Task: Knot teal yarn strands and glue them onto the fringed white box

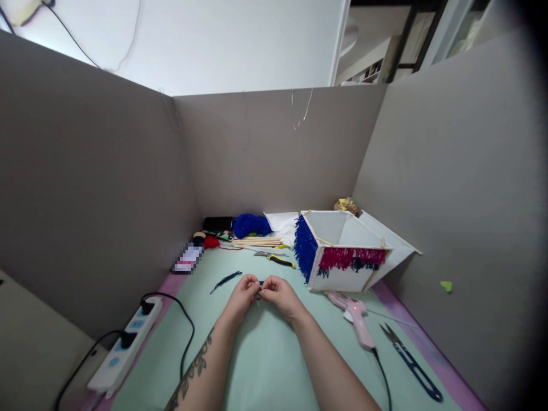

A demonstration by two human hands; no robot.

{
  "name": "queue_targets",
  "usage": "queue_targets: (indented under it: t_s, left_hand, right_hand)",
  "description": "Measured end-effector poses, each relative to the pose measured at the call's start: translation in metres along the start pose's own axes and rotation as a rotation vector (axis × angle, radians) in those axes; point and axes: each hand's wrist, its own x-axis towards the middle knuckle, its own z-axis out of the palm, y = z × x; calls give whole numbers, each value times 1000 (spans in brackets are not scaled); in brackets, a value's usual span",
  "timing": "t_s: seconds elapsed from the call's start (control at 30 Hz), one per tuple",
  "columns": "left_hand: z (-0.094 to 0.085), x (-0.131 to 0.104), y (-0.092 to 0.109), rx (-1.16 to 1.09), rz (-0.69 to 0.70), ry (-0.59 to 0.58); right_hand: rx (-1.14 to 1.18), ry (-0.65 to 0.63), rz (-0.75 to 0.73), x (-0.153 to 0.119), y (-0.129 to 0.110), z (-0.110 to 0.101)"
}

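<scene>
Over the middle of the table, my left hand (245, 291) and my right hand (277, 292) meet, fingers pinched together. Between the fingertips shows a bit of dark yarn (261, 283); most of it is hidden by the fingers. To the left of my left hand lies a small bundle of cut dark yarn strands (226, 280). At the right stands a white open box frame (338, 281), with blue yarn fringe (305, 245) on one side and dark red fringe (342, 258) with some dark strands on the front.
A pink glue gun (357, 317), its red light on, and dark thread snips (409, 359) lie at the right. Yellow-black pliers (278, 260), wooden sticks (257, 242) and blue yarn (250, 225) are behind. A power strip (128, 342) with cables is at left. Grey panels (274, 154) enclose the table.
</scene>
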Motion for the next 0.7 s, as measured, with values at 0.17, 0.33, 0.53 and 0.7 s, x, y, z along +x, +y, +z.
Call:
queue_targets:
  t_s: [0.17,0.33,0.53,0.7]
  left_hand:
    - [-2,1,-1,7,4,13]
    - [-2,1,1,24,9,20]
    - [0,1,0,67,81,23]
    - [2,4,-7,88,178,-65]
  right_hand:
    - [-29,-41,14,0,2,-1]
    - [-94,-50,0,2,8,-4]
    - [-312,137,-97,8,15,-6]
    - [-544,304,-187,8,14,-4]
